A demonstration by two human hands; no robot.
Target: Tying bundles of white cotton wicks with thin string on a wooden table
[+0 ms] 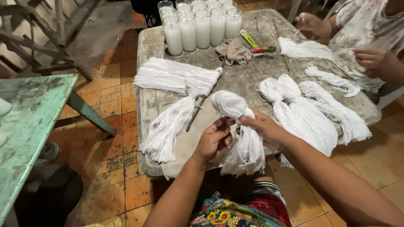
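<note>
I've got the string bundle point(240, 126) pinched at its waist, over the near edge of the table point(147, 46). Left hand point(212, 141) grip closed on the strands below the looped head, right hand point(265, 128) grip closed on the waist from the other side. Reads light, soft and floppy; loose tails will likely splay, so hold at the waist. More bundles point(176, 96) lie alongside, candles point(198, 27) at the far edge, another person's hands point(370, 56) well apart.
</note>
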